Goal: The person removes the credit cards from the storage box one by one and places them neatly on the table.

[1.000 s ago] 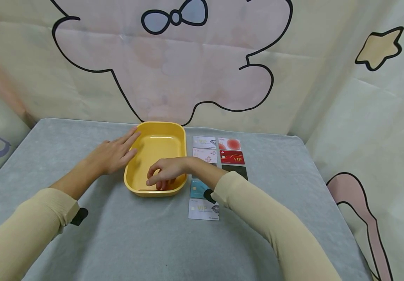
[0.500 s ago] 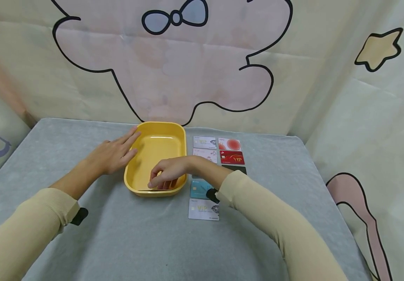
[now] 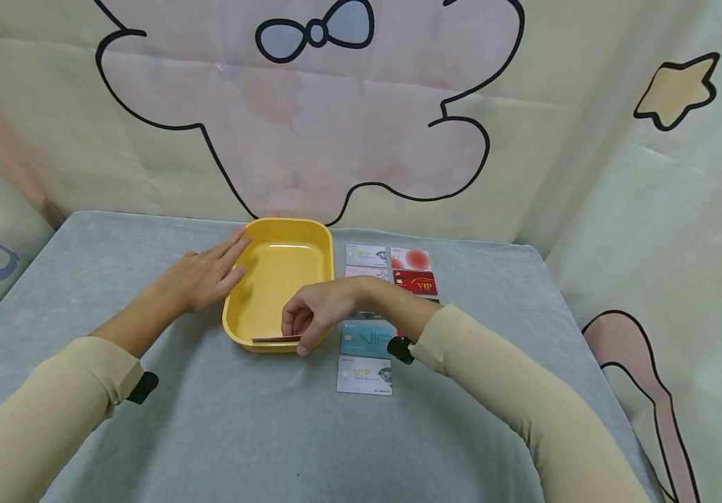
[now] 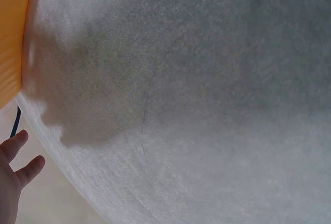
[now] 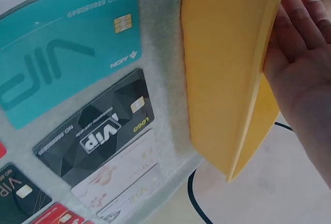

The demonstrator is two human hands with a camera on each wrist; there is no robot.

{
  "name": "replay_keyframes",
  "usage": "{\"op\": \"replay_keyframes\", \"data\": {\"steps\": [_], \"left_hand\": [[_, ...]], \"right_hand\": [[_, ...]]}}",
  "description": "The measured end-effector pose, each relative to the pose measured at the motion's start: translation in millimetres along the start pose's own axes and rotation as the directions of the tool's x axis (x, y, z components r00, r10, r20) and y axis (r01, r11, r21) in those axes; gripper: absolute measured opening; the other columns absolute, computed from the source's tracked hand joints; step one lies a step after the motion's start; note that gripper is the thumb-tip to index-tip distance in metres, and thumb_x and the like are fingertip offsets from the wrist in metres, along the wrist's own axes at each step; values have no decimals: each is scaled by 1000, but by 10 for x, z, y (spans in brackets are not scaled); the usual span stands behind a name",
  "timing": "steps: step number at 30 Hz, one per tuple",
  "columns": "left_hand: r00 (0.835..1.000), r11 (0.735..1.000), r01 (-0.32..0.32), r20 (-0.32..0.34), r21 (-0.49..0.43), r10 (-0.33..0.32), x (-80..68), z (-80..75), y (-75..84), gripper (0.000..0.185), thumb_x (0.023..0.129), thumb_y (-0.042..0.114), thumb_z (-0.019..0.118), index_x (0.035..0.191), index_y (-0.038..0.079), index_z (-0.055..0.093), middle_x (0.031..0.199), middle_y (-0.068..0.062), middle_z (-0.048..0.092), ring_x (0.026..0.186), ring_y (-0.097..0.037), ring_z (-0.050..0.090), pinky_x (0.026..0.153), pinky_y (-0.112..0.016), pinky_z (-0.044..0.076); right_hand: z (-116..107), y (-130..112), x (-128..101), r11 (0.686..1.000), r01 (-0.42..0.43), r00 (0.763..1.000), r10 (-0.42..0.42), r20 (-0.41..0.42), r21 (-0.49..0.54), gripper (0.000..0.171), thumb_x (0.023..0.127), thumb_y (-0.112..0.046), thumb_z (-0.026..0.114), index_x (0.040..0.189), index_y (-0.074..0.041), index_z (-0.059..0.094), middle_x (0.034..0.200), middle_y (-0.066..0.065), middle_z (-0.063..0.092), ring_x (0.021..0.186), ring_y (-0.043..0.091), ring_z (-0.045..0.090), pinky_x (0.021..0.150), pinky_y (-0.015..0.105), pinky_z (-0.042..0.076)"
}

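Grey felt covers the table [image 3: 273,433], with a cartoon-printed cloth hanging behind it. Toward the back of the table sits a yellow tray [image 3: 276,265]. The left hand [image 3: 200,276] lies flat against the tray's left wall, fingers straight and close together, holding nothing. The right hand [image 3: 313,311] hovers over the tray's near right corner, its fingers curled and pinching a reddish card [image 3: 276,339] that lies level along the tray's near rim. Just right of the tray, cards lie face up in two columns: a teal card [image 3: 367,340], a white card [image 3: 364,375] nearest the person, and a red card [image 3: 414,283] farther back. From the right wrist, a black card [image 5: 95,128] lies beside the teal one.
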State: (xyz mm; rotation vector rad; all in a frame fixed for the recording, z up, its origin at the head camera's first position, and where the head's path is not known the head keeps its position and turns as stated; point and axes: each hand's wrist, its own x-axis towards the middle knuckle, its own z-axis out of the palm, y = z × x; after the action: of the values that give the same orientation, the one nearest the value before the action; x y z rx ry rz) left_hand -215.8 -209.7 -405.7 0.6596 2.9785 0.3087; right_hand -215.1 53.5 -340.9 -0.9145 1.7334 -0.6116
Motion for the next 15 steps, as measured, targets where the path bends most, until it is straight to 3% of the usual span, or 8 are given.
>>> {"op": "replay_keyframes", "data": {"steps": [6, 15], "left_hand": [[1000, 1000, -4, 4, -1, 4, 4, -7, -2, 63, 107, 38, 33, 160, 8, 16, 167, -11, 8, 136, -42, 44, 98, -68, 39], [1000, 1000, 10, 23, -3, -9, 4, -20, 27, 64, 106, 38, 33, 160, 9, 15, 167, -11, 7, 135, -43, 44, 100, -68, 37]], "right_hand": [[-5, 11, -72, 1000, 22, 1000, -22, -11, -2, 30, 88, -1, 72, 115, -5, 61, 109, 5, 64, 102, 18, 58, 95, 23, 49], [2, 18, -151, 1000, 18, 997, -18, -71, 5, 21, 88, -1, 72, 108, -2, 64, 105, 9, 67, 97, 19, 61, 93, 24, 52]]}}
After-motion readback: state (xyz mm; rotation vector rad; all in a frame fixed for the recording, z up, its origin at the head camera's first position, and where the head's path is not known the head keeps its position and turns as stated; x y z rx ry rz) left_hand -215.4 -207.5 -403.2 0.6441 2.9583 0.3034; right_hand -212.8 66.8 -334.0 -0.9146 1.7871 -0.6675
